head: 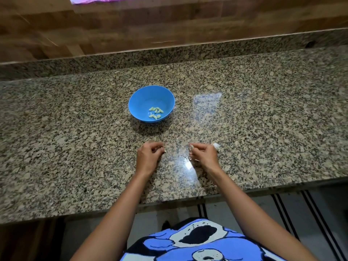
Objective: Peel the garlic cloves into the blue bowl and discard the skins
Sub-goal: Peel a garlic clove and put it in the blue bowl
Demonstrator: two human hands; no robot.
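Near the counter's [263, 119] front edge, bare granite lies all around my hands. My left hand [148, 157] curls on something too small to make out; my right hand [204, 154] pinches papery garlic skin [216, 146]. Beyond them, toward mid-counter, the blue bowl [143, 98] holds peeled cloves [156, 112].

Peeled cloves [156, 112] in bowl [139, 98], perhaps skins [216, 146] right.
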